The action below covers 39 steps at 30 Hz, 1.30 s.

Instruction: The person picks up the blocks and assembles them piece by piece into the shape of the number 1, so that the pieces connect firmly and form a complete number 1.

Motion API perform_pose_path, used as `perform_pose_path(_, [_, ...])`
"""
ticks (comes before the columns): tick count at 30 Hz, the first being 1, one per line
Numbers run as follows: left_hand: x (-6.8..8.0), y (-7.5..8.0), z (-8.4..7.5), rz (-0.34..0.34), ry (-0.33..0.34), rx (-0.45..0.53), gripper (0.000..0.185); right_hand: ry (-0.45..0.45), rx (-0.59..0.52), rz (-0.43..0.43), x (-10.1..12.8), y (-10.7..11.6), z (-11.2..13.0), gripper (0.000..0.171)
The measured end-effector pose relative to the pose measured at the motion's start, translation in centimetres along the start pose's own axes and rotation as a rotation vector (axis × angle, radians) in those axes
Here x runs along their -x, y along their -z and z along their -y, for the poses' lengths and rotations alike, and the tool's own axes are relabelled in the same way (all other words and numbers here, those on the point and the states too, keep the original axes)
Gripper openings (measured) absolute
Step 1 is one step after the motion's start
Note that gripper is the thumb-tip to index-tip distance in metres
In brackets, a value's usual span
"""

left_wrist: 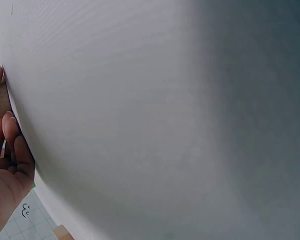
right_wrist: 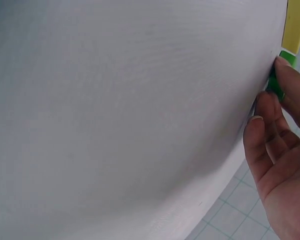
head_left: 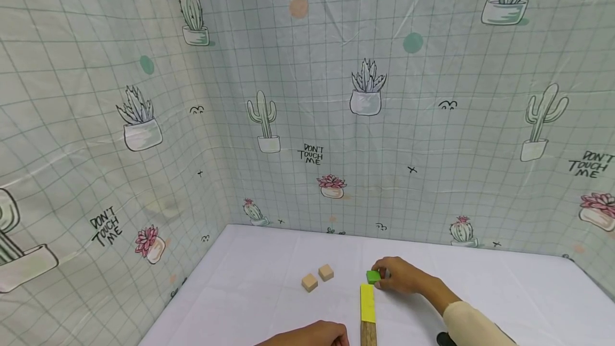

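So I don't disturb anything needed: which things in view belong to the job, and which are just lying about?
Likely in the job:
green block, held by the right hand
yellow block and brown block, end to end
wooden piece at the left hand

Apparently lying about:
two pale cubes, possibly spares
black object, only partly visible

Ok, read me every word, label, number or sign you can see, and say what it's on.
"DON'T TOUCH ME": cactus-print backdrop, at left, center and far right.
"ME": same backdrop, top left, the lettering above cut by the picture's edge.
"X": small cross marks on that backdrop.
No readable text on the yellow block, green block or two pale wooden cubes.
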<state>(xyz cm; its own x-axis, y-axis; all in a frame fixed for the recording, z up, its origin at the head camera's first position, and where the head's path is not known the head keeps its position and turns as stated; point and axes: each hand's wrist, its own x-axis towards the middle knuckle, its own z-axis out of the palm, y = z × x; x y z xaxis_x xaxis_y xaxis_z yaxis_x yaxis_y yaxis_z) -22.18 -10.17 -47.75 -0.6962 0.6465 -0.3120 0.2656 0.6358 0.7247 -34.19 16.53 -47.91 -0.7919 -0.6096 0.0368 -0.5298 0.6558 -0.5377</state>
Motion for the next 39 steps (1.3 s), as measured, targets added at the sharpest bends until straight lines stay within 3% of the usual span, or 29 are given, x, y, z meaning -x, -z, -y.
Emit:
perform_pose_path(14, [0.0,-0.2,0.1,-0.008,-0.004,0.033,0.005,-0.01,-0.015,0.018,0.2,0.0,-0.2,0.034])
perform_pose_path(17, [-0.7,-0.3,1.2,0.009,0.0,0.056,0.005,-0.001,-0.014,0.021,0.2,0.0,-0.2,0.034])
perform_pose_path(22, [-3.0,-0.9,5.0,0.043,-0.003,0.106,0.006,-0.002,-0.005,0.02,0.2,-0.1,-0.3,0.034])
perform_pose_path(25, [-4.0,-1.2,6.5,0.052,-0.008,0.116,0.007,0.003,0.001,0.019,0.2,-0.1,-0.4,0.033])
perform_pose_path(39, [-4.4,-1.3,7.0,0.064,-0.02,0.104,0.006,0.001,-0.005,0.026,0.1,0.0,-0.1,0.031])
